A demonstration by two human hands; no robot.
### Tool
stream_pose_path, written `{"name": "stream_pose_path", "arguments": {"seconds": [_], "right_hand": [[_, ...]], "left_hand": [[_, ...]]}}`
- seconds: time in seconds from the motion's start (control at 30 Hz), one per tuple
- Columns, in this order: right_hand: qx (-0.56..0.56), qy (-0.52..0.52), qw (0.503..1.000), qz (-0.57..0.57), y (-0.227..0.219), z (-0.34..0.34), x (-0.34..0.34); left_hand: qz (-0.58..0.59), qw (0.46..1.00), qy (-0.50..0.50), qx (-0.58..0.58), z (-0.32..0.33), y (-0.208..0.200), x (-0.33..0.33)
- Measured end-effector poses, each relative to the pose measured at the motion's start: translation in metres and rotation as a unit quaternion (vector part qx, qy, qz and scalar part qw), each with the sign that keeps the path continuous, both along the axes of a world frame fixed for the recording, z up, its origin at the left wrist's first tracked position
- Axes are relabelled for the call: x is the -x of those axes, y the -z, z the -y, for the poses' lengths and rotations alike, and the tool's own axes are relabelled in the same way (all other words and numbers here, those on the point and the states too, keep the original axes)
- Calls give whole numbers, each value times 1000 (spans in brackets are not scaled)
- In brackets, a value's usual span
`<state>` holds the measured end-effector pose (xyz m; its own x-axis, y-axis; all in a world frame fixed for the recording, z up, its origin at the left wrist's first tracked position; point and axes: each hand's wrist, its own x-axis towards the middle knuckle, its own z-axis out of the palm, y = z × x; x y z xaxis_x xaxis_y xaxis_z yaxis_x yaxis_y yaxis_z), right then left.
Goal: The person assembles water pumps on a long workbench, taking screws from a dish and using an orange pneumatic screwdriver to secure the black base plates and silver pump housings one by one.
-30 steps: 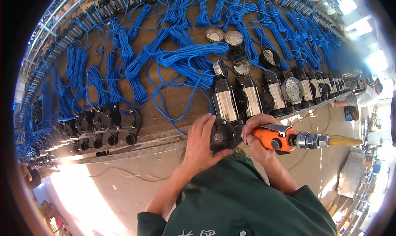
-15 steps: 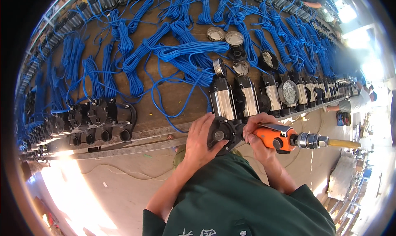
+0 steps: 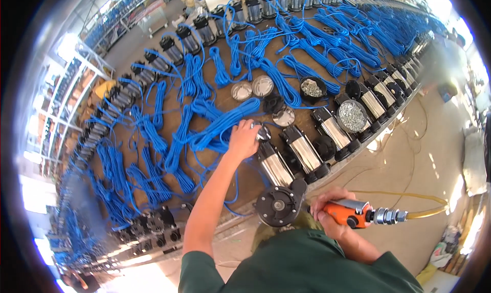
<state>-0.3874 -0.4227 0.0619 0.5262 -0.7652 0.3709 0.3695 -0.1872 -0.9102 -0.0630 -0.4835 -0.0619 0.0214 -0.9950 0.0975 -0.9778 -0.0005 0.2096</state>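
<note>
My left hand [image 3: 243, 140] reaches past the near pump, its fingers curled at a small perforated metal strainer [image 3: 264, 133], which they partly hide. The pump [image 3: 275, 165] lies with its shiny steel body pointing away. Its round black end housing [image 3: 279, 205] faces up at the table edge, close to my body. My right hand [image 3: 332, 211] is wrapped round an orange air screwdriver [image 3: 347, 214] just right of that housing. A yellow air hose [image 3: 427, 211] runs from the tool's metal coupling. The tool's working tip is hidden.
Blue cable bundles [image 3: 225, 124] cover much of the table. A row of similar pumps [image 3: 306, 152] continues rightward along the edge. A bowl of small screws [image 3: 352, 116], another black bowl [image 3: 313, 89] and round metal plates [image 3: 263, 86] stand behind. Black pump parts [image 3: 158, 221] sit at left.
My left hand has left the black end housing and moved forward to the strainer. My right hand keeps the screwdriver, drawn slightly away from the housing. The whole view has shifted and turned.
</note>
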Motion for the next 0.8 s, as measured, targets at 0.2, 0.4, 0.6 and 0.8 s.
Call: {"name": "stream_pose_path", "arguments": {"seconds": [0.2,0.4,0.6,0.8], "right_hand": [[-188,51,980,-52,10,13,8],[-247,68,966,-17,54,36,-6],[-308,50,946,88,50,49,23],[-314,74,941,106,61,66,26]], "left_hand": [[31,925,-11,-378,108,48,-8],[-47,996,-79,7,79,17,31],[-201,976,-28,73,-96,-121,101],[-110,989,-101,-9,-131,-116,174]]}}
